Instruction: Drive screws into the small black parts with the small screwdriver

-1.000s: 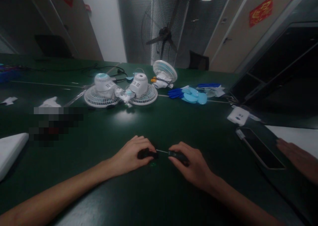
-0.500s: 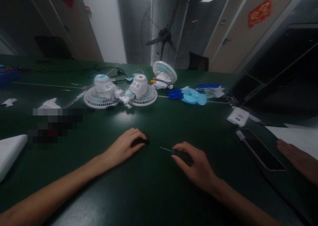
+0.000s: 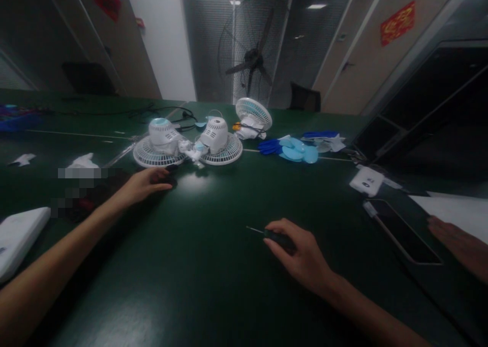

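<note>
My right hand (image 3: 301, 253) is closed around the dark handle of a small screwdriver (image 3: 276, 237), whose thin metal shaft points left. My left hand (image 3: 148, 183) is at the near side of the white fans, its fingers curled. Dark, small material shows by its fingertips, but I cannot make out what it is or how firmly it is held. Just beyond that hand, a white fan head (image 3: 162, 138) lies grille-down. Beside it is a second white fan head (image 3: 216, 136), also grille-down, with crumpled clear wrapping between the two.
A third fan (image 3: 251, 116) leans farther back. Blue gloves (image 3: 270, 146) and light-blue fan blades (image 3: 297, 150) lie right of it. On the right are a white box (image 3: 366, 180), a phone (image 3: 402, 230) and another person's hand (image 3: 457, 240). A white case (image 3: 25, 238) lies left.
My left hand has moved left and away from me, from the table's middle to beside the fans. My right hand keeps the screwdriver in nearly the same place.
</note>
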Tool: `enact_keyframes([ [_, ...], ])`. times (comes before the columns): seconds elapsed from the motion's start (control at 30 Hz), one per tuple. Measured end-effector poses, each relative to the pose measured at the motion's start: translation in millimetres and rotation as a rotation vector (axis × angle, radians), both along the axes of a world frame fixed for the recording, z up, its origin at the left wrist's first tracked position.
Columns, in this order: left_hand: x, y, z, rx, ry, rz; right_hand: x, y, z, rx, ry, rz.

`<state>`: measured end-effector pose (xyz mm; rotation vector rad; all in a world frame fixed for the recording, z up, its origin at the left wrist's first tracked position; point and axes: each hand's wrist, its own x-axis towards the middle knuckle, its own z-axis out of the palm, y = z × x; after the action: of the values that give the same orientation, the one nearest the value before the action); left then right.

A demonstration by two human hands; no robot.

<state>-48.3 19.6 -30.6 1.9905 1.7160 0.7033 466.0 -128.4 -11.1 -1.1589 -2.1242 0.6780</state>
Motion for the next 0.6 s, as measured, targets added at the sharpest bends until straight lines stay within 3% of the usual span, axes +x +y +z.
enact_keyframes([
  [0.23, -10, 0, 17.8, -0.220, 0.071, -0.024, 0, 0, 1.6, -0.006, -0.014, 0.002],
  [0.43, 8, -8, 23.1, -0.173, 0.047, -0.123, 0, 1, 0.2, -0.042, -0.002, 0.008],
  [0.6, 9, -7, 22.1, -0.137, 0.041, -0.212, 1, 1, -0.9, -0.042, -0.020, 0.008],
])
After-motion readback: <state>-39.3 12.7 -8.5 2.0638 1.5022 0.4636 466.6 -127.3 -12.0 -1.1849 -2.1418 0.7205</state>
